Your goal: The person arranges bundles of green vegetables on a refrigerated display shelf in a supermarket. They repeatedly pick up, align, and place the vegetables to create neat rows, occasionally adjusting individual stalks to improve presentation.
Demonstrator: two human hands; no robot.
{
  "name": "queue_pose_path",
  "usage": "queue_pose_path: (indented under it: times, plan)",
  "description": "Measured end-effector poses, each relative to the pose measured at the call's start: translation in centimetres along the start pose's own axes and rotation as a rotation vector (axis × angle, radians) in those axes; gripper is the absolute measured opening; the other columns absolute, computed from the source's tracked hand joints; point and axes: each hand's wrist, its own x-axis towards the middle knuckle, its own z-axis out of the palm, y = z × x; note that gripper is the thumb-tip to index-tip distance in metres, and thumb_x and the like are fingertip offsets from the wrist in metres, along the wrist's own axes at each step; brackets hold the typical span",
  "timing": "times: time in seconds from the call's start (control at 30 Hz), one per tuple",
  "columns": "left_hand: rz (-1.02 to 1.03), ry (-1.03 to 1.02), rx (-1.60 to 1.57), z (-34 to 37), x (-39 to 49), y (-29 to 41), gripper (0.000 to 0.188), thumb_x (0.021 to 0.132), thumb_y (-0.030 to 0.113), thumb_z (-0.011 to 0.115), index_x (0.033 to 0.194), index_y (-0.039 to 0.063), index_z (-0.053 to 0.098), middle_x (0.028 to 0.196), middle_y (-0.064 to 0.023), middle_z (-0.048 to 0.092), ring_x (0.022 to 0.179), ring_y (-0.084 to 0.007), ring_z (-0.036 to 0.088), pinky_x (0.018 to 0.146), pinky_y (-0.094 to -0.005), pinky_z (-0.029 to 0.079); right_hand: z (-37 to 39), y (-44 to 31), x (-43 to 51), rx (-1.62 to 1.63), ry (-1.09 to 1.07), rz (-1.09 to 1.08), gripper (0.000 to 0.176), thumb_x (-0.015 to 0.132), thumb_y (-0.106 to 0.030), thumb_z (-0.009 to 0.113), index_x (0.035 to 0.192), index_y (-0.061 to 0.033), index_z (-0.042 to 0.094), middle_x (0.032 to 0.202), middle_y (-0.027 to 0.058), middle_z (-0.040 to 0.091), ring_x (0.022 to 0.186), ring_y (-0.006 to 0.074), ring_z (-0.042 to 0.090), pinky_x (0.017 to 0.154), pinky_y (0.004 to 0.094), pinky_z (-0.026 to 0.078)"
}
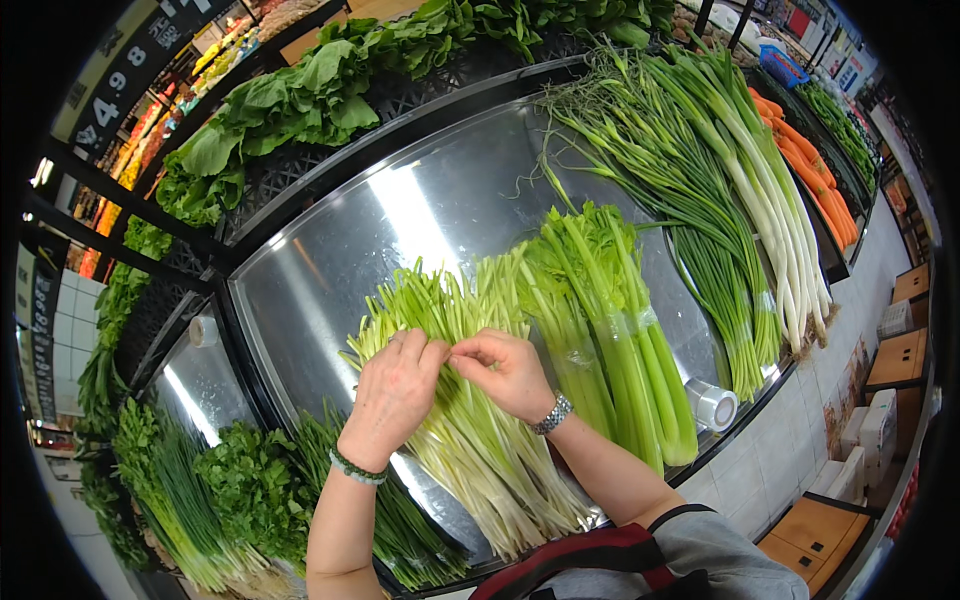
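My left hand [397, 386] and my right hand [506, 367] meet at their fingertips above a spread of pale yellow-green leafy stalks [480, 457]. Each has thumb and forefinger pinched together; whether something thin is between them is too small to tell. The stalks lie on a shiny metal display tray [330, 217], white ends towards me. Taped celery bunches [607, 337] lie just right of them. A clear tape roll [712, 405] rests at the tray's near right edge. Dark green chives [412, 525] lie partly behind my left forearm.
Long green stalks with curled tips [675, 195], spring onions [772, 217] and carrots [814, 176] lie to the right. Leafy greens [300, 105] line a raised black rack behind. On the left are a second tape roll [203, 331], parsley-like greens [259, 480] and black frame bars [127, 202].
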Motion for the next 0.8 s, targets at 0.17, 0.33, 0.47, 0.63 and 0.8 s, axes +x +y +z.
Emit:
queue_pose_path:
  times: [0.17,0.33,0.47,0.63,0.8]
  plan:
    - [-0.111,0.152,-0.079,2.1,-0.6,-1.1,0.009,0.082,0.005,0.057,0.09,0.003,0.054,0.08,-0.0096,0.051,0.07,-0.0232,0.053,0.057,-0.0301,0.044,0.0,0.1,0.3,-0.091,-0.007,-0.113,0.012,0.082,-0.01,0.065,0.089,-0.0005,0.066,0.082,0.0103,0.065,0.072,0.0177,0.061,0.065,0.0271,0.047]
    - [-0.784,0.339,-1.295,3.8,0.9,-4.9,0.013,0.096,0.013,0.045,0.097,0.003,0.054,0.08,-0.0026,0.052,0.064,-0.0099,0.047,0.058,-0.0218,0.04,0.5,1.7,1.3,-0.223,-0.011,-0.251,0.015,0.085,-0.014,0.062,0.09,-0.0007,0.066,0.096,0.0136,0.066,0.085,0.0262,0.062,0.076,0.036,0.048]
    - [-0.702,0.09,-1.1,5.5,4.5,-5.5,0.021,0.098,0.017,0.041,0.106,0.003,0.055,0.084,-0.0052,0.059,0.067,-0.0098,0.049,0.062,-0.0221,0.041,0.5,2.8,0.9,-0.566,0.112,-0.189,0.016,0.085,-0.013,0.058,0.091,-0.0007,0.066,0.104,0.015,0.065,0.09,0.0301,0.06,0.079,0.0384,0.048]
    - [-0.408,-0.093,-0.329,8.0,8.7,-4.4,0.023,0.087,0.018,0.052,0.098,0.002,0.065,0.098,-0.0168,0.064,0.087,-0.0325,0.062,0.077,-0.0398,0.049,0.2,4.0,0.6,-0.537,0.145,-0.167,0.018,0.082,-0.015,0.058,0.089,-0.0003,0.067,0.106,0.0151,0.064,0.091,0.0298,0.059,0.08,0.0397,0.046]
    - [-0.411,-0.224,-0.228,7.8,9.6,-4.7,0.019,0.081,0.017,0.056,0.095,0.014,0.069,0.093,-0.013,0.065,0.084,-0.0317,0.062,0.075,-0.0418,0.05,0.6,4.1,0.1,-0.59,0.112,-0.255,0.015,0.081,-0.016,0.06,0.083,-0.0033,0.067,0.107,0.0127,0.064,0.092,0.0259,0.057,0.079,0.0372,0.043]
